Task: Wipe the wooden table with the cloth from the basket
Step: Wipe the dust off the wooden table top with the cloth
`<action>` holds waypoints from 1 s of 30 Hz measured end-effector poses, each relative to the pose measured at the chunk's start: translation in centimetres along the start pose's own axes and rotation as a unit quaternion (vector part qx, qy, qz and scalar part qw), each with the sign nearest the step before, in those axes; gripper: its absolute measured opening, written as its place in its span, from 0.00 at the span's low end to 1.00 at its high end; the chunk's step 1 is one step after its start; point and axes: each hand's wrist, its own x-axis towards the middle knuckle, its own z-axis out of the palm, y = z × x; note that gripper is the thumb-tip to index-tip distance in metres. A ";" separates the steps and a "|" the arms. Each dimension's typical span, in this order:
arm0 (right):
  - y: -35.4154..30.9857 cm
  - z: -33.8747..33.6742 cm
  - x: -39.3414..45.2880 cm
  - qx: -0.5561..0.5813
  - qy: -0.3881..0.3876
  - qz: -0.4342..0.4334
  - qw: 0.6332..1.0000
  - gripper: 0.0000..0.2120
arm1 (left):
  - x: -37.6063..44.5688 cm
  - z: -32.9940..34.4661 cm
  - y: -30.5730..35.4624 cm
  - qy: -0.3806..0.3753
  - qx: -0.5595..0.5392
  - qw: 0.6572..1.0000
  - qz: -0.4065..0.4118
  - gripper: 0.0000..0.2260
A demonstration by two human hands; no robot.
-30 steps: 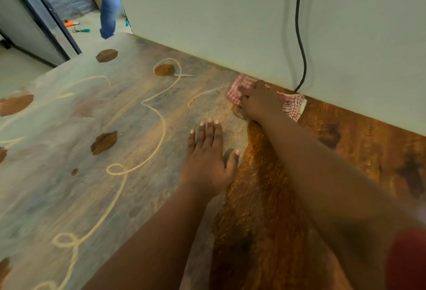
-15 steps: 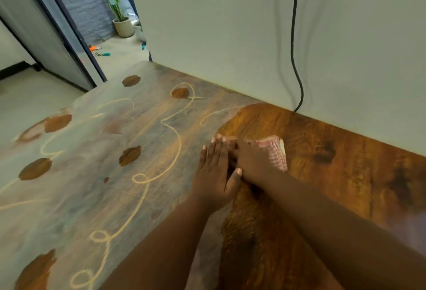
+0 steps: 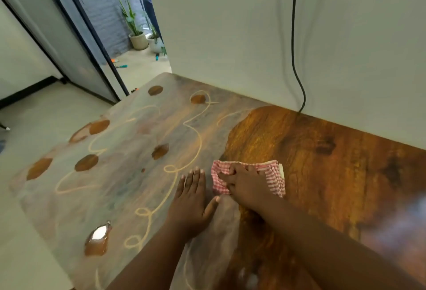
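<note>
Head view
Right hand point(image 3: 247, 186): pressed on the red-checked cloth point(image 3: 273, 178), fingers bunching its fabric, at centre frame.
Left hand point(image 3: 192, 200): flat on the surface point(image 3: 129, 174), fingers spread, grasping nothing — just left of the cloth.
Surface edges: far edge meets the white wall point(image 3: 230, 36); left edge drops to pale floor.
Open room: the dusty grey left part lies bare — brown patches and looping trails only; the right part shows glossy brown.
Containers: two plant pots point(image 3: 139, 41) on the floor, upper left.
Cable point(image 3: 294, 36): hangs down the wall.
</note>
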 end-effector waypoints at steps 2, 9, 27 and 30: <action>1.1 -0.1 -3.2 0.025 -0.003 -0.037 0.999 0.20 | -1.1 -0.4 0.1 0.002 0.000 1.000 0.004 0.38; 3.1 -2.8 -1.2 -0.040 -0.025 0.112 0.993 0.20 | -5.6 -0.4 -0.3 -0.007 -0.039 0.999 -0.032 0.36; -12.1 4.9 -21.7 0.102 -0.114 -0.018 0.988 0.23 | -14.4 -1.8 -1.6 -0.049 -0.010 0.998 -0.035 0.35; -11.1 4.8 -24.6 0.131 -0.133 -0.047 0.981 0.23 | -15.0 -2.2 -3.0 -0.053 -0.019 0.998 -0.036 0.34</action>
